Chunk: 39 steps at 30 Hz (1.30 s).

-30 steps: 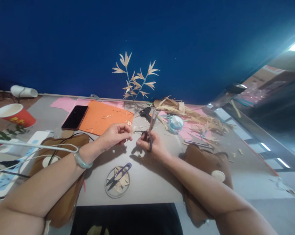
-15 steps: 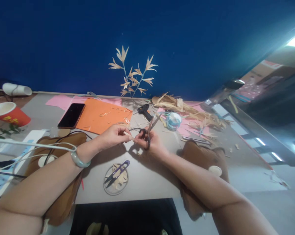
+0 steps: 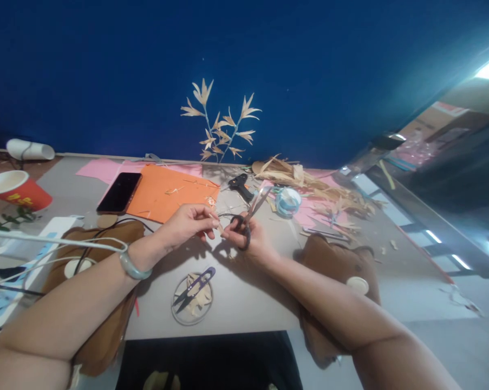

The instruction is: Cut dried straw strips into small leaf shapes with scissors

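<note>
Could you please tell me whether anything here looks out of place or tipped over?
Yes: a white cup lies on its side near the blue wall, at far left, though cups usually stand upright. Loose pale scraps also litter the table at right. I see no spilled liquid.

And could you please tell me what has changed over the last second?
The left hand has come slightly closer to the right hand, and the pale strip in the left hand now reaches across to the right one. The right hand has kept hold of the scissors. The snips, phone and orange paper lie where they were.
</note>
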### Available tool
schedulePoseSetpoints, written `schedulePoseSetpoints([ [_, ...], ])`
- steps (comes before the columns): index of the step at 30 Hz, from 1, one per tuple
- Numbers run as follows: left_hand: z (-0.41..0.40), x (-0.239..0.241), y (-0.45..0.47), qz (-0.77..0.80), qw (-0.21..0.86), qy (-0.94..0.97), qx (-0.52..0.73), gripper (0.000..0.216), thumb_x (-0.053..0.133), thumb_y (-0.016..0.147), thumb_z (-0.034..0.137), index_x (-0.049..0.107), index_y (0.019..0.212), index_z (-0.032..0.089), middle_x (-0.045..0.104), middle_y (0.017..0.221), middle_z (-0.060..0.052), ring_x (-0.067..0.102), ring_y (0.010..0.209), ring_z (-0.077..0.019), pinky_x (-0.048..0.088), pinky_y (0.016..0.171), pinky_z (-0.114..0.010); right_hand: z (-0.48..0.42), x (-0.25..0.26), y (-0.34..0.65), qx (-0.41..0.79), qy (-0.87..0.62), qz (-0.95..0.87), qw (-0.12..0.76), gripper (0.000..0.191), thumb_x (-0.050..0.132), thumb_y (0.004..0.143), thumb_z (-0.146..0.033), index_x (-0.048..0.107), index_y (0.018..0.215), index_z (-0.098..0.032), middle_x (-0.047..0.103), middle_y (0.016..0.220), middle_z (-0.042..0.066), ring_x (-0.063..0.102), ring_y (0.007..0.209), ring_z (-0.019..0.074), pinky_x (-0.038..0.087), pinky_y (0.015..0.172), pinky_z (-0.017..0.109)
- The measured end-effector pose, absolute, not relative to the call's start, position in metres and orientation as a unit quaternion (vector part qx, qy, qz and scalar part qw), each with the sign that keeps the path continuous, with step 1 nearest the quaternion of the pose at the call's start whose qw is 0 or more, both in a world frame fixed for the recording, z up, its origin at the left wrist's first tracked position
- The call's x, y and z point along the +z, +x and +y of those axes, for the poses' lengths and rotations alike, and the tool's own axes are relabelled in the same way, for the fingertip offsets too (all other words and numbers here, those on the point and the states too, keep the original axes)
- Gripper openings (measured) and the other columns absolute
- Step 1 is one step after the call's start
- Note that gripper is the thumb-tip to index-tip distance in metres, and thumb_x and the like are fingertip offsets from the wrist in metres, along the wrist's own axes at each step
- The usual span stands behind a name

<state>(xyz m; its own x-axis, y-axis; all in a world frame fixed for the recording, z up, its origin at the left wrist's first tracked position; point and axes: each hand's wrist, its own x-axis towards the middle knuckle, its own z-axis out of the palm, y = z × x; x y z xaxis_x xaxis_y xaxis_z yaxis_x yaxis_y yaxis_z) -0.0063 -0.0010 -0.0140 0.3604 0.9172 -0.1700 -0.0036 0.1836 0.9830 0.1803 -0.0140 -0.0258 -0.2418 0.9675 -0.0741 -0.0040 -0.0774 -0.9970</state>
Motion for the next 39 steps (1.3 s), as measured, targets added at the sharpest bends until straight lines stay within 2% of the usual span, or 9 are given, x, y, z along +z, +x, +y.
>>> schedulePoseSetpoints([
  [6,-0.003,-0.0116,-0.0048,0.434,0.646,0.517,0.356,0.032,0.077,0.067,0.027,0.062,0.092,0.015,0.068,0.062,-0.002,0.065,0.058,-0.0136,0.052,0.057,-0.024,-0.0148,-0.025,0.1809,0.573,-0.452,-0.542,0.418,0.039,0.08,0.06,-0.042,0.051,0.073,-0.019,0.061,0.068,-0.001,0.054,0.061,0.0119,0.045,0.06,0.027],
  [10,-0.0027,-0.0105,-0.0038,0.438,0.649,0.493,0.38,0.027,0.079,0.064,0.026,0.06,0.078,0.014,0.067,0.06,-0.002,0.064,0.058,-0.0123,0.05,0.056,-0.021,-0.0151,-0.0241,0.1805,0.572,-0.45,-0.546,0.415,0.04,0.081,0.06,-0.041,0.05,0.073,-0.019,0.061,0.067,-0.001,0.054,0.059,0.0109,0.044,0.058,0.026],
  [17,0.0041,-0.0082,-0.0098,0.461,0.618,0.411,0.486,0.031,0.081,0.061,0.031,0.057,0.072,0.014,0.066,0.061,-0.001,0.063,0.054,-0.0124,0.052,0.054,-0.024,-0.0109,-0.0275,0.1836,0.583,-0.424,-0.618,0.314,0.046,0.07,0.069,-0.058,0.045,0.075,-0.019,0.063,0.064,0.001,0.057,0.058,0.0125,0.042,0.053,0.024],
  [21,0.0056,-0.0057,-0.0086,0.47,0.6,0.398,0.51,0.031,0.081,0.06,0.03,0.057,0.072,0.014,0.064,0.059,0.0,0.063,0.054,-0.0128,0.052,0.052,-0.023,-0.0111,-0.0284,0.1843,0.58,-0.431,-0.642,0.256,0.047,0.068,0.07,-0.059,0.045,0.074,-0.019,0.062,0.062,0.001,0.055,0.057,0.0121,0.039,0.05,0.023],
  [26,0.0046,-0.0054,-0.0062,0.47,0.597,0.405,0.509,0.029,0.079,0.062,0.03,0.057,0.072,0.013,0.065,0.062,-0.001,0.064,0.055,-0.0133,0.054,0.052,-0.025,-0.0138,-0.0293,0.1828,0.585,-0.433,-0.647,0.226,0.047,0.067,0.069,-0.06,0.045,0.07,-0.018,0.059,0.057,-0.001,0.051,0.052,0.0102,0.035,0.046,0.021],
  [39,0.003,-0.0055,-0.0071,0.47,0.593,0.416,0.504,0.03,0.078,0.062,0.03,0.056,0.071,0.013,0.067,0.063,-0.002,0.065,0.055,-0.0147,0.055,0.053,-0.027,-0.0154,-0.0301,0.1823,0.605,-0.428,-0.637,0.215,0.046,0.067,0.07,-0.058,0.046,0.066,-0.018,0.057,0.05,-0.002,0.047,0.046,0.008,0.032,0.044,0.019],
])
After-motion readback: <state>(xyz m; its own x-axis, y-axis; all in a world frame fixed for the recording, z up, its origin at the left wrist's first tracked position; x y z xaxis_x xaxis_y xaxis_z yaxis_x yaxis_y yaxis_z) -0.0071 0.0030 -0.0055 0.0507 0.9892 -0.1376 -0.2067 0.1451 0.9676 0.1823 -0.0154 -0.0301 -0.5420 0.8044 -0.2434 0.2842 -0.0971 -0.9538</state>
